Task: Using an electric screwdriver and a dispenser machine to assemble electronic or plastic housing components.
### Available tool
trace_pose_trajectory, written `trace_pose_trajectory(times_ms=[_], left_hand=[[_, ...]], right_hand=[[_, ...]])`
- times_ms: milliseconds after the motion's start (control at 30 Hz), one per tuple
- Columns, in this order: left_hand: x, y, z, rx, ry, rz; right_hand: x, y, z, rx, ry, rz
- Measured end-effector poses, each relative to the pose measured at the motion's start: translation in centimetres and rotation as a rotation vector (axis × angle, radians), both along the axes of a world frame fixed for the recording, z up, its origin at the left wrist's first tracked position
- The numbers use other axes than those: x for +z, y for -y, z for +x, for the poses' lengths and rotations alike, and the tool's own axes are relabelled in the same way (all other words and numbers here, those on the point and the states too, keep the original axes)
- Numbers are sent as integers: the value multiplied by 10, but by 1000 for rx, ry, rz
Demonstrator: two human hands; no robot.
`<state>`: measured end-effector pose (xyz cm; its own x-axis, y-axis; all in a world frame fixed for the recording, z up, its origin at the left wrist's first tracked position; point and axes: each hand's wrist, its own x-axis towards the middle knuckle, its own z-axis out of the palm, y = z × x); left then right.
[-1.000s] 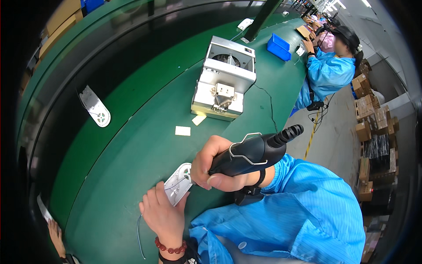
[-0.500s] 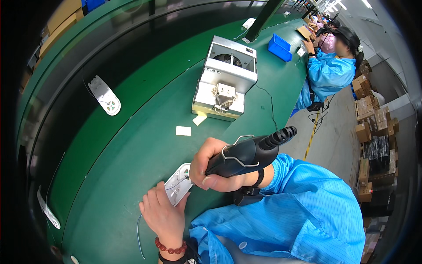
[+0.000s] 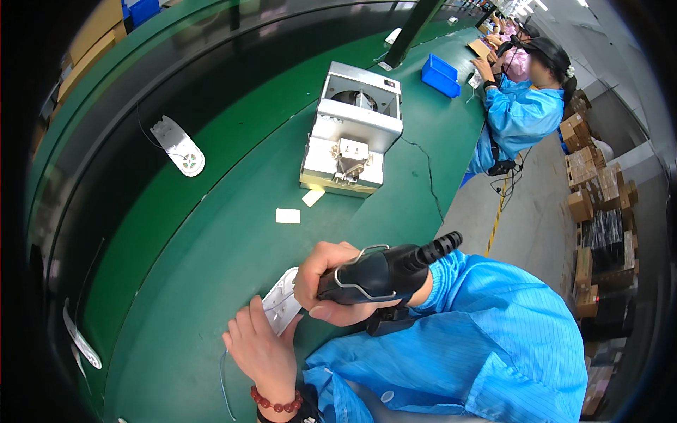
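My right hand (image 3: 315,283) is wrapped round a black electric screwdriver (image 3: 374,273) with a wire hanging loop and a ribbed cable end. Its lower tip is hidden behind my fingers, over a white plastic housing (image 3: 281,304) on the green table. My left hand (image 3: 261,345) grips the housing's near end, fingers on the left edge and thumb on the right. A thin wire crosses the housing. Beside my left wrist a blue wire (image 3: 223,384) hangs over the table.
Ahead stands a silver box-shaped machine (image 3: 350,130) with a cable; pale paper pieces (image 3: 288,216) lie before it. Another white housing (image 3: 180,148) lies on the green belt at left. Farther off are a blue bin (image 3: 442,75) and a co-worker in blue (image 3: 522,109).
The screwdriver and my right hand have shifted slightly left and down, still over the housing. The housing on the belt has moved right, closer to the machine. My left hand keeps its grip.
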<state>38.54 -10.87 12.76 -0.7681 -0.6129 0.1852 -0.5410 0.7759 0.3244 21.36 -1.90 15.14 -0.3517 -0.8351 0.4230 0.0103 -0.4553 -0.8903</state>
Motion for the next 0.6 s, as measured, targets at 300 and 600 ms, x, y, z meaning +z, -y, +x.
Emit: trace_pose_trajectory(times_ms=[300, 600], left_hand=[[2, -4, -1, -6, -23, 7], [6, -7, -2, -18, -23, -23]], right_hand=[[18, -10, -16, 21, -106, -1], [61, -11, -108, -504, -135, -161]])
